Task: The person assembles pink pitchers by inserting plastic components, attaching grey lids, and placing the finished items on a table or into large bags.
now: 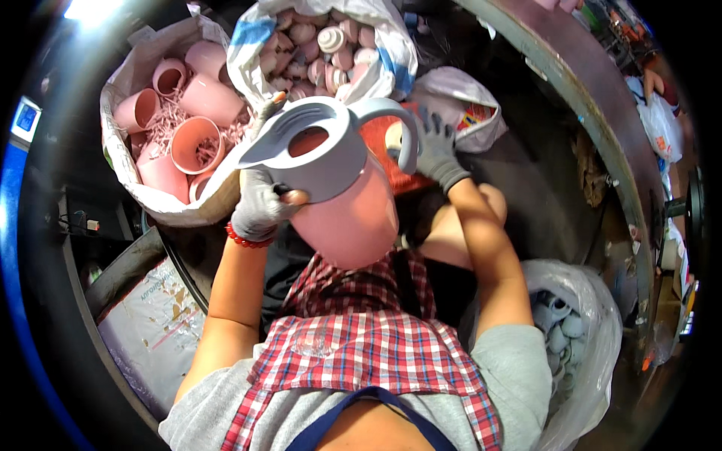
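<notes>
My left hand (259, 201), in a grey glove with bare fingertips, grips a thermos jug (346, 218) by its collar. The jug has a pink body and a grey top with spout and handle; its mouth is uncovered and shows a pinkish inside. It is held tilted above my lap. Just beyond the grey handle, my right hand (440, 154) has its gloved fingers spread, close to a red surface (410, 182). A pale round piece (394, 140) shows through the handle's loop. Whether the right hand touches the handle is hard to tell.
At the left a white sack (124, 177) holds pink cylindrical shells and shredded strips. A second sack (244, 64) ahead holds pink and white lids. Beside it lies a smaller white bag (485, 131). Grey parts fill a clear bag (602, 323) at the right. A curved metal edge (594, 113) runs along the right.
</notes>
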Motion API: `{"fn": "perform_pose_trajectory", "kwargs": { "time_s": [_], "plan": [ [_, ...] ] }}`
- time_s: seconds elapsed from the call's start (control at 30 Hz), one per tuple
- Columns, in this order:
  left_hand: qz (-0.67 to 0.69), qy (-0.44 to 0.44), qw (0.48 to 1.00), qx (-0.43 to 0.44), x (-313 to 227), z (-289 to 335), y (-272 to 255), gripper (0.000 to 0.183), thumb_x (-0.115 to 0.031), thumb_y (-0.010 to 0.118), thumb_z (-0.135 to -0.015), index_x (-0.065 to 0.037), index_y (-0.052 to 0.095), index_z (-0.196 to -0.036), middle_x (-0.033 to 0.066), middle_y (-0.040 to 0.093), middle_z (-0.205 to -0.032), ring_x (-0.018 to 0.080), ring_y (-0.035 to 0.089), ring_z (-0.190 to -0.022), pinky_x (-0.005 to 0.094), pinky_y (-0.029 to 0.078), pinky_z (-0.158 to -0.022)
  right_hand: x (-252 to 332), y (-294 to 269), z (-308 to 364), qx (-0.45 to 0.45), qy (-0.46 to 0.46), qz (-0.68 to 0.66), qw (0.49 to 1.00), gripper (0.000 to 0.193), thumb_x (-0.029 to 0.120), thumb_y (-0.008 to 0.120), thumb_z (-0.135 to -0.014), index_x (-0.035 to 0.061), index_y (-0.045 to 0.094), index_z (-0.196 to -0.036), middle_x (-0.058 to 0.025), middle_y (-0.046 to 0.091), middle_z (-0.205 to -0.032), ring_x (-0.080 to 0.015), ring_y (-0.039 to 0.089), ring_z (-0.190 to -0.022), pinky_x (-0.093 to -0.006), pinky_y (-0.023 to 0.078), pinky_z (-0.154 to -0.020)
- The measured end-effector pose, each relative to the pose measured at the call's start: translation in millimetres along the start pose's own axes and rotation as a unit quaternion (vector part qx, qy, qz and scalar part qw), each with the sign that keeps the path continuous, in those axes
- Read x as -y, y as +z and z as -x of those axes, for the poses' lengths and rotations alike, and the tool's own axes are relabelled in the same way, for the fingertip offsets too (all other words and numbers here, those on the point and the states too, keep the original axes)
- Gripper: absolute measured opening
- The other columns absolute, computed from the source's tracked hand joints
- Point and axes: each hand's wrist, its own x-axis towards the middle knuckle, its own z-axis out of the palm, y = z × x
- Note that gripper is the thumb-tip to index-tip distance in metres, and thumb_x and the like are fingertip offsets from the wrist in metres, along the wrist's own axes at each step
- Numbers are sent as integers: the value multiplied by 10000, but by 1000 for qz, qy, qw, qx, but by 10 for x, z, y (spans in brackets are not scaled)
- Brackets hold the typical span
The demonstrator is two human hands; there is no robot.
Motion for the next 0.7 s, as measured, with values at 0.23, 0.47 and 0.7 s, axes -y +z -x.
{"fn": "perform_pose_trajectory", "kwargs": {
  "time_s": [0.23, 0.47, 0.7],
  "plan": [
    [130, 57, 988, 68, 495, -574, 346, 1222, -367, 888, -579, -39, 101, -1455, 138, 464, -1305, 240, 451, -1225, 374, 342, -1045, -354, 262, -22, 68, 8, -25, 997, 816, 611, 651, -672, 144, 456, -1312, -173, 371, -1387, -379, 422, -1214, -527, 360, -950],
    [-86, 147, 977, 132, 1287, -921, 726, 1191, -336, 814, -577, 23, 77, -1441, 161, 330, -1363, 262, 340, -1286, 356, 258, -1102, -749, -1864, -528, -219, 27, -221, 950, 665, 259, 753, -762, 12, 461, -1306, -175, 506, -1285, -291, 544, -1134, -374, 435, -961],
    [-60, 149, 981, 109, 1174, -940, 675, 1193, -336, 833, -556, 47, 113, -1427, 172, 352, -1332, 285, 331, -1282, 358, 229, -1103, 454, -2380, -514, -250, -134, -196, 939, 717, 324, 783, -694, 55, 488, -1290, -162, 510, -1228, -306, 555, -1054, -399, 445, -918]
  ]
}}
